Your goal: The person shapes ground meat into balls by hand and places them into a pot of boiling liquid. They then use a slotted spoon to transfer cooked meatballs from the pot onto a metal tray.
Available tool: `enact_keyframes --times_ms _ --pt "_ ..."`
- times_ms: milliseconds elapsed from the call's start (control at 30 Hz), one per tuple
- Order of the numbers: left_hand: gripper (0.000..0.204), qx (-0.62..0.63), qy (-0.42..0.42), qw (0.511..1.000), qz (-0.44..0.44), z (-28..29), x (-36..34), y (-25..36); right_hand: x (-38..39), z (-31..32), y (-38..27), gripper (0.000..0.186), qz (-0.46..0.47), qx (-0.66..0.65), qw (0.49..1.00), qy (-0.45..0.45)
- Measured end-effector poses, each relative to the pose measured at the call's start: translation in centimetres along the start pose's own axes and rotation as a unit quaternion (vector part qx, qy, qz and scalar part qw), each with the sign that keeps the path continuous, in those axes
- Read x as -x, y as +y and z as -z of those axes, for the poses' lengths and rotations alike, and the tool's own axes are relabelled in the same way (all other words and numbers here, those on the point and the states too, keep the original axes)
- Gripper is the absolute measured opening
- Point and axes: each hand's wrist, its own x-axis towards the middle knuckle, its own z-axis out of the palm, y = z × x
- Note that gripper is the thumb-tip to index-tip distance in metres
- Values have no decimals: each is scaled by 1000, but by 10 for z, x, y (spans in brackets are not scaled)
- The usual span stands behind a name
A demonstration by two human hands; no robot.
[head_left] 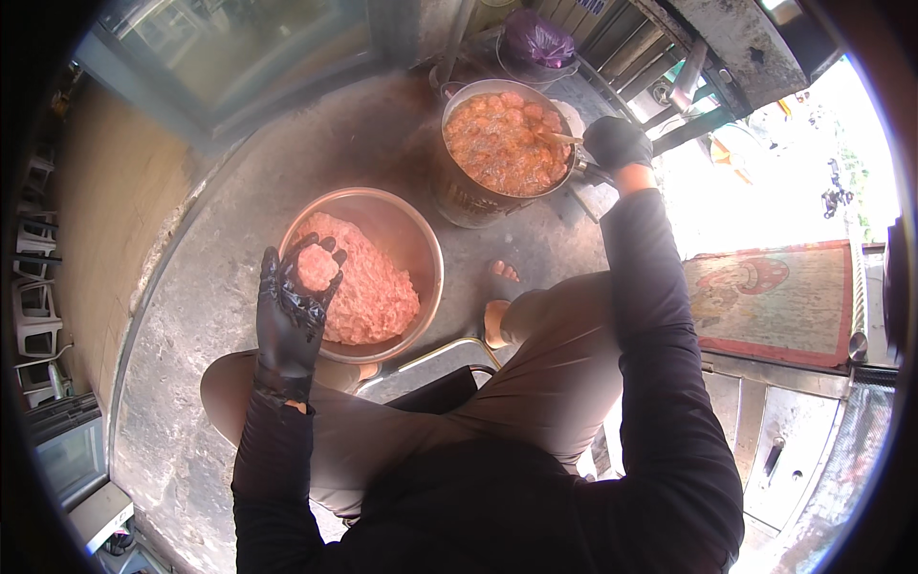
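Observation:
My left hand (290, 320), in a wet black glove, cups a ball of raw minced meat (317, 268) with its fingers curled up round it. It is over the left side of a wide metal basin (413, 230), where a large heap of pink minced meat (378, 301) lies. My right hand (619, 143), also black-gloved, is closed at the right rim of a deep metal pot (469, 198). From it a light-coloured spoon (559, 139) reaches into the pot; its far end is under the liquid. Round meatballs (512, 99) crowd the bubbling brownish liquid.
A bucket-like container with a purple plastic bag (538, 40) stands behind the pot. My sandalled foot (503, 277) is between pot and stool. A metal counter (775, 411) with a red-bordered board (775, 301) stands at right. White plastic stools (36, 316) line the far left.

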Motion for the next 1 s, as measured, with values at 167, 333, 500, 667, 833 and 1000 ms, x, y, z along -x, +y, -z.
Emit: enact_keyframes --times_ms 167,333,500,667,833,1000 --pt "62 -28 -19 999 -19 5 -1 -4 -2 -7 2 28 1 4 999 -36" --pt "62 -19 -22 1000 -10 6 -2 -3 -5 -14 -2 28 71 29 997 1" --pt "62 14 -4 1000 5 2 -3 -1 -9 -13 0 27 32 3 999 -32" --pt "62 51 31 998 30 -2 -2 0 -8 -14 -2 28 57 3 998 -17" --pt "61 58 17 998 28 -4 -1 1 -8 -10 -4 27 38 -3 999 -31" --pt "61 49 22 998 28 -3 -2 0 -5 -14 -5 26 52 -12 999 6"
